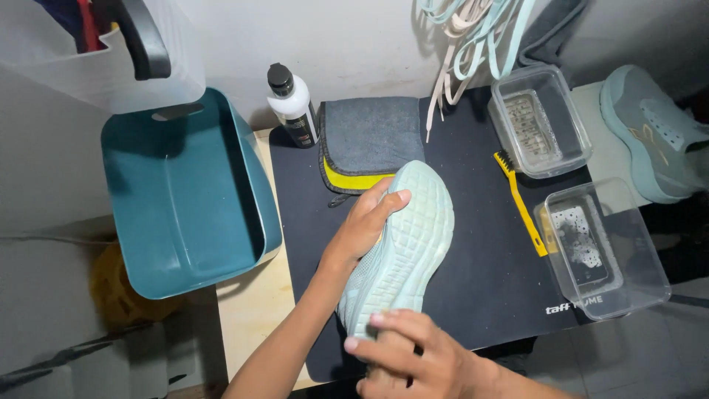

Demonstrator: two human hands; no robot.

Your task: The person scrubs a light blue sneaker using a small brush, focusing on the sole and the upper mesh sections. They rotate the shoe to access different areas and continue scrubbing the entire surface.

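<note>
shoe held sole-up over the work mat

- black mat (pixel 480 244): covers the middle of the table; everything else sits on or around it.
- teal basket (pixel 185 199): left of the mat, well apart from the hands.
- pale mint shoe (pixel 410 236): over the mat's centre, sole up, toe pointing away. judged best kept low above the mat so drips land there.
- second shoe (pixel 653 133): at the far right edge, upright, untouched.
- two clear tubs (pixel 539 118) (pixel 605 251): right side of the mat, each with cloudy liquid inside.
- grey and yellow cloth (pixel 365 144): folded, just beyond the toe.
- left hand (pixel 365 222): clamped on the shoe's left edge near the forefoot, thumb on the sole. a firm hold here steadies the shoe.
- right hand (pixel 413 362): curled round the heel end; whether it holds anything besides cannot be told.
- bottle (pixel 292 103): white, black cap, upright beside the cloth.
- yellow brush (pixel 521 199): lying between the shoe and the tubs, near for sole grooves.
- laces (pixel 473 37): hanging on the wall.
</note>
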